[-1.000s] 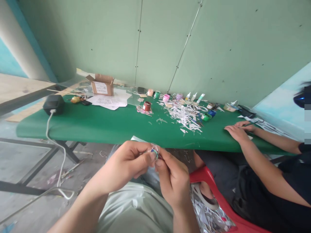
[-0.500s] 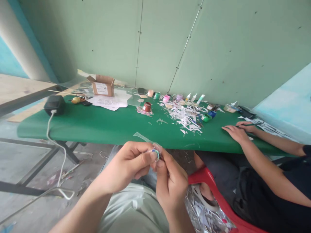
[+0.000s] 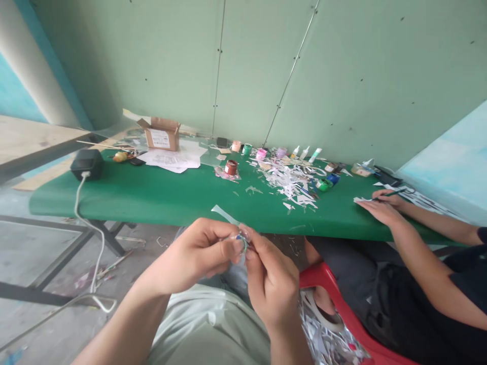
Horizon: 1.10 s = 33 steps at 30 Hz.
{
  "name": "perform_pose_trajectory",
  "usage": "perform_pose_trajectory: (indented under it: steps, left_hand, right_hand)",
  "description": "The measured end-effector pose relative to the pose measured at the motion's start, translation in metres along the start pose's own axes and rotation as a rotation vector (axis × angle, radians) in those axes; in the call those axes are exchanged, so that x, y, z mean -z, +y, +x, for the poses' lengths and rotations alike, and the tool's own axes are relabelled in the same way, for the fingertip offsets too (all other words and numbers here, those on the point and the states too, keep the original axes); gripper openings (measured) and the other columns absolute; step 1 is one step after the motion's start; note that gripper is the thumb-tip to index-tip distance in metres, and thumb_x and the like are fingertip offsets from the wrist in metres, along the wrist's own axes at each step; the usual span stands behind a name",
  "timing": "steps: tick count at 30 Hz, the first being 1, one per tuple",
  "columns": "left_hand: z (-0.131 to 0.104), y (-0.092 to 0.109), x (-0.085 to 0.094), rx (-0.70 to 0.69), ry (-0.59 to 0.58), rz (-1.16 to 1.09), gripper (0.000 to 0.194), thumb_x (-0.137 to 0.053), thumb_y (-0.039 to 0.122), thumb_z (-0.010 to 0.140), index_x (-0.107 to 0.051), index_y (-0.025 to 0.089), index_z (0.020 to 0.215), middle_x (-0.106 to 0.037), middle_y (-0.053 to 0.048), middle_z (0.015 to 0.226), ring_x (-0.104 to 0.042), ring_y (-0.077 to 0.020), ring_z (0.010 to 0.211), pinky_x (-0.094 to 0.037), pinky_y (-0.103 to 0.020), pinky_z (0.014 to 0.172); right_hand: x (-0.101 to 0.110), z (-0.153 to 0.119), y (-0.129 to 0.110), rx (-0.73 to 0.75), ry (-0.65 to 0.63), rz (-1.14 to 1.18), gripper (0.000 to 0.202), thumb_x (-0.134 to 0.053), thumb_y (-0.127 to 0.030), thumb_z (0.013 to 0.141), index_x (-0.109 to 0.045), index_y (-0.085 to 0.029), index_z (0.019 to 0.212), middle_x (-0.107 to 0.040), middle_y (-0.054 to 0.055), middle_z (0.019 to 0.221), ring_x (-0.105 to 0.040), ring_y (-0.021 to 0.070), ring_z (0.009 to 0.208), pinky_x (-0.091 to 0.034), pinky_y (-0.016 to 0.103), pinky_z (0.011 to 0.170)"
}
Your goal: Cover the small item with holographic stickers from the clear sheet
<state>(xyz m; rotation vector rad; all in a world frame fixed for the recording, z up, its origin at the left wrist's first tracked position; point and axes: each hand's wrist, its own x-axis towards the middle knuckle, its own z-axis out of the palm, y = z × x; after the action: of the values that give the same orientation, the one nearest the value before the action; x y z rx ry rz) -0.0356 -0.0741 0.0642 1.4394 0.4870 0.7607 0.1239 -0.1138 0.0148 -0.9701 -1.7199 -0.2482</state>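
My left hand (image 3: pixel 203 253) and my right hand (image 3: pixel 272 276) meet above my lap, just in front of the green table (image 3: pixel 152 203). Between the fingertips of both is a small blue and green piece (image 3: pixel 242 242), mostly covered by the fingers; its kind cannot be made out. A clear plastic strip (image 3: pixel 225 214) sticks out above the fingers toward the upper left. Both hands are closed in a pinch.
Paper scraps (image 3: pixel 292 185) and paint jars (image 3: pixel 231 167) lie across the table. A cardboard box (image 3: pixel 163 134) stands on paper sheets, near a black adapter (image 3: pixel 87 165) with a white cable. At right, a co-worker's hands (image 3: pixel 384 208) hold a dark tool and white paper beside a red chair (image 3: pixel 331 284).
My right hand has shifted slightly right and down, while the small piece has turned a little between the fingers. White paper now shows under the co-worker's hand.
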Motion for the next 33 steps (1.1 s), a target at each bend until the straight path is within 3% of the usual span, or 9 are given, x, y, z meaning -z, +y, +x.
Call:
perform_pose_trajectory:
  steps: [8,12,16,23,27,30,33]
  left_hand:
    - [0.006,-0.007,0.001,0.027,-0.035,-0.16,0.039,-0.066,0.044,0.088,-0.059,0.014,0.064,-0.031,0.009,0.043,-0.02,-0.0026,0.037,-0.012,-0.021,0.039]
    - [0.006,-0.002,0.0,0.027,-0.048,-0.069,0.04,-0.066,0.045,0.09,-0.058,0.014,0.065,-0.033,0.008,0.044,-0.022,-0.0032,0.039,-0.015,-0.021,0.04]
    - [0.005,0.002,0.001,0.027,-0.026,0.047,0.042,-0.064,0.046,0.091,-0.056,0.014,0.065,-0.035,0.008,0.046,-0.025,-0.0038,0.042,-0.018,-0.022,0.042]
    - [0.002,0.005,-0.001,0.075,0.033,0.264,0.033,-0.06,0.041,0.091,-0.063,0.014,0.073,-0.045,0.005,0.054,-0.035,-0.008,0.052,-0.028,-0.022,0.049]
    - [-0.004,0.01,-0.009,0.047,0.137,0.394,0.028,-0.058,0.038,0.09,-0.058,0.016,0.073,-0.049,0.003,0.065,-0.037,-0.0106,0.061,-0.032,-0.023,0.053]
    - [-0.007,0.009,-0.011,0.06,0.166,0.473,0.025,-0.055,0.035,0.091,-0.055,0.017,0.074,-0.047,0.003,0.067,-0.036,-0.011,0.062,-0.032,-0.023,0.053]
    - [-0.008,0.005,-0.01,0.079,0.162,0.48,0.018,-0.052,0.033,0.093,-0.053,0.019,0.082,-0.043,0.005,0.065,-0.035,-0.0104,0.059,-0.031,-0.022,0.051]
  right_hand:
    - [-0.006,-0.003,-0.001,0.023,0.096,-0.07,0.042,-0.049,-0.007,0.095,-0.062,-0.017,0.134,-0.079,0.008,0.087,-0.078,0.0197,0.078,-0.063,0.026,0.069]
    - [-0.004,-0.002,0.0,0.017,0.09,-0.063,0.042,-0.049,-0.007,0.095,-0.061,-0.018,0.134,-0.079,0.008,0.09,-0.078,0.0202,0.08,-0.063,0.027,0.07]
    - [0.001,0.003,0.005,0.017,0.004,0.03,0.035,-0.048,-0.009,0.096,-0.065,-0.017,0.125,-0.08,0.009,0.095,-0.078,0.0187,0.082,-0.062,0.025,0.07]
    - [0.005,0.008,0.005,-0.143,-0.053,0.255,0.024,-0.049,-0.011,0.094,-0.068,-0.018,0.108,-0.079,0.004,0.088,-0.075,0.0132,0.074,-0.06,0.02,0.067]
    - [-0.001,0.002,0.006,-0.205,-0.027,0.249,0.037,-0.049,-0.011,0.095,-0.06,-0.018,0.129,-0.075,0.0,0.077,-0.069,0.0104,0.061,-0.058,0.018,0.059]
    - [-0.006,-0.005,0.01,-0.201,-0.007,0.204,0.054,-0.049,-0.012,0.095,-0.043,-0.018,0.149,-0.071,-0.001,0.074,-0.065,0.01,0.057,-0.056,0.019,0.055]
    - [-0.007,-0.007,0.013,-0.194,0.021,0.159,0.065,-0.05,-0.015,0.096,-0.028,-0.016,0.157,-0.072,0.001,0.076,-0.066,0.012,0.059,-0.057,0.021,0.057]
